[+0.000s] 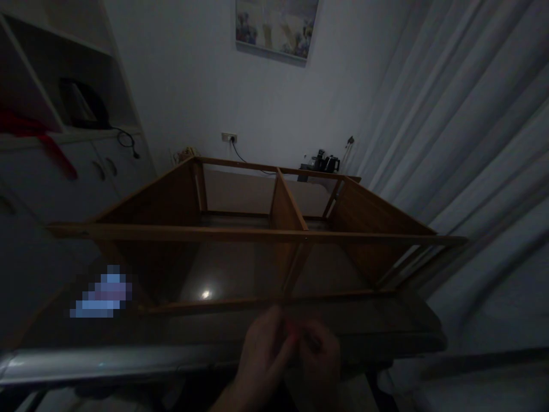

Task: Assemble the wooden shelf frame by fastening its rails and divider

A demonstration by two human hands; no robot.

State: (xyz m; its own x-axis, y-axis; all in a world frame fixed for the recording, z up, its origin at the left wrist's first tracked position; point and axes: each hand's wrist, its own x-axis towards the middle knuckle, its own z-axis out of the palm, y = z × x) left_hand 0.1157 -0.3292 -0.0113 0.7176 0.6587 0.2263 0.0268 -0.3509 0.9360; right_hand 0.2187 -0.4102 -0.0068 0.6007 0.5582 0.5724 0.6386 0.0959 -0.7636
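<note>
My left hand (262, 350) is at the front edge of the table, its fingers bent and its thumb pointing toward my other hand. Close beside it, my right hand (321, 350) has its fingers curled in. The fingertips of both hands meet at a small reddish spot, too dark and blurred to name. Just beyond them stands a wooden frame (206, 233) with side panels and a middle panel (288, 197). Its lower front rail (206, 306) lies on the table, near my fingers.
The dark table (193, 329) has a shiny front edge. A pixelated bluish patch (103, 294) covers something at its left. A kettle (83, 106) sits in the left cabinet. Grey curtains (472, 126) hang at right. Black appliances (323, 163) stand behind the frame.
</note>
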